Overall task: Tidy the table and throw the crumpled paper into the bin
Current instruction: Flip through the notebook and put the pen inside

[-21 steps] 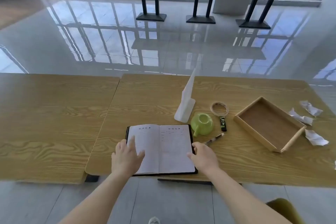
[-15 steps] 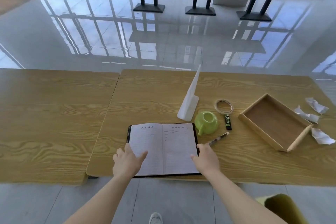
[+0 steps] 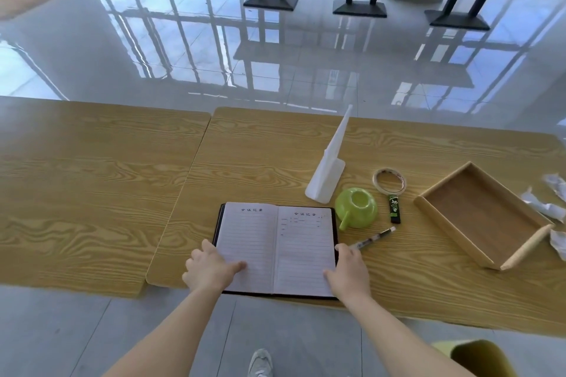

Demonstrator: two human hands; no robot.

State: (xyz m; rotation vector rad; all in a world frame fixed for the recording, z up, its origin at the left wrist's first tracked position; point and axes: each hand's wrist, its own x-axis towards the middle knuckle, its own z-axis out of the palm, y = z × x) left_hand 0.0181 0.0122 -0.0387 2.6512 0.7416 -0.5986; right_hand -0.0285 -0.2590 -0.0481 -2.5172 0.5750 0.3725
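An open black-covered notebook (image 3: 275, 242) lies at the near edge of the wooden table (image 3: 260, 156). My left hand (image 3: 209, 268) holds its left edge, thumb on the page. My right hand (image 3: 349, 272) holds the right edge the same way. Three crumpled white papers (image 3: 542, 206) lie at the far right, beyond a wooden tray (image 3: 453, 223). A yellow-green bin (image 3: 481, 358) stands on the floor at the bottom right, partly cut off.
Right of the notebook are a green cup (image 3: 356, 206), a pen (image 3: 373, 237), a small black-and-green stick (image 3: 395, 213) and a tape roll (image 3: 389, 180). A white upright stand (image 3: 329, 174) rises behind the notebook. A second table (image 3: 92, 180) adjoins on the left.
Both hands slid from the pages outward to the notebook's side edges. My view tipped downward, bringing the bin into sight. The notebook stays open.
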